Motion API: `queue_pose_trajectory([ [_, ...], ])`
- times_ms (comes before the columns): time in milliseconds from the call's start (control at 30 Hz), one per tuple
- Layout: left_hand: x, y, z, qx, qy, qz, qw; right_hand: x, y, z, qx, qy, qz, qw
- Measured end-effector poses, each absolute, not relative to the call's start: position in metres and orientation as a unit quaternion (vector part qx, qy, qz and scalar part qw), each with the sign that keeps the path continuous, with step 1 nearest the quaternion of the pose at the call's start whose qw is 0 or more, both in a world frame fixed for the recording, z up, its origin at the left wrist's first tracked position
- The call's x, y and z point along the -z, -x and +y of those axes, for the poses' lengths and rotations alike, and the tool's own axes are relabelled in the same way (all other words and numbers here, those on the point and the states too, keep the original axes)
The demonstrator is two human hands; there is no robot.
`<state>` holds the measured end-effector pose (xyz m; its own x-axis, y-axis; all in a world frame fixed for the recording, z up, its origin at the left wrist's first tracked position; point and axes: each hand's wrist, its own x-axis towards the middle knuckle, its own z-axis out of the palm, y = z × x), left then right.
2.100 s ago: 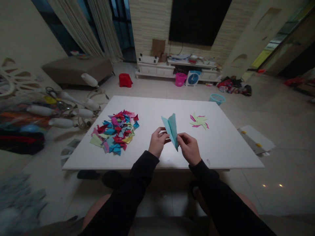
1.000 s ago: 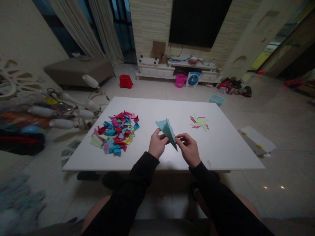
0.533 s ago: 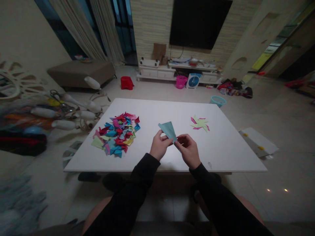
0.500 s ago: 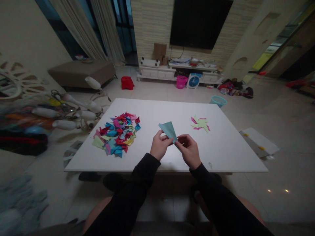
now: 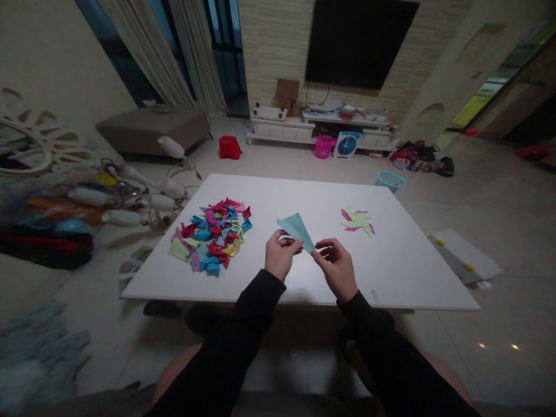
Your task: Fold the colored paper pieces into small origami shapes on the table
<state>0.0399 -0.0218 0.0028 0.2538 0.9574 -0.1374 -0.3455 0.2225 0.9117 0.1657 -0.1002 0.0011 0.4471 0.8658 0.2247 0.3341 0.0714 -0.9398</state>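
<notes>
Above the middle of the white table (image 5: 278, 194) I hold a folded light-blue sheet of origami paper (image 5: 297, 226), kite-shaped with its narrow tip toward my right hand. My left hand (image 5: 280, 255) pinches its lower left side, thumb on top and fingers partly hidden beneath. At the narrow tip, my right hand (image 5: 336, 266) grips the paper between thumb and fingers. A heap of folded paper pieces (image 5: 216, 233) in red, blue, pink, green and yellow lies to the left. On the right rests a green and pink paper pinwheel shape (image 5: 358, 220).
Left of the table stands a lamp with several white arms (image 5: 124, 217). Beyond the far edge are a red stool (image 5: 229, 147), a pink bin (image 5: 324, 147) and a blue basket (image 5: 391, 181). A white board-like object (image 5: 471, 258) is beside the right edge.
My left thumb has shifted up along the paper, and my right hand has moved slightly away from the left. The whole view has swung a little to the left.
</notes>
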Motion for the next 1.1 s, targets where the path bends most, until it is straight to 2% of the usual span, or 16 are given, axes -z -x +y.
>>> queue_pose_trajectory([
  [367,-0.005,-0.042,-0.026,-0.48,-0.396,0.376,0.686,-0.01,-0.163,-0.103,-0.104,0.606,-0.588,0.525],
  [600,-0.007,-0.043,-0.029,-0.434,-0.432,0.327,0.72,-0.01,-0.163,-0.103,-0.102,0.616,-0.577,0.527],
  [1100,0.002,-0.04,-0.028,-0.447,-0.427,0.336,0.71,-0.011,-0.155,-0.104,-0.155,0.625,-0.557,0.525],
])
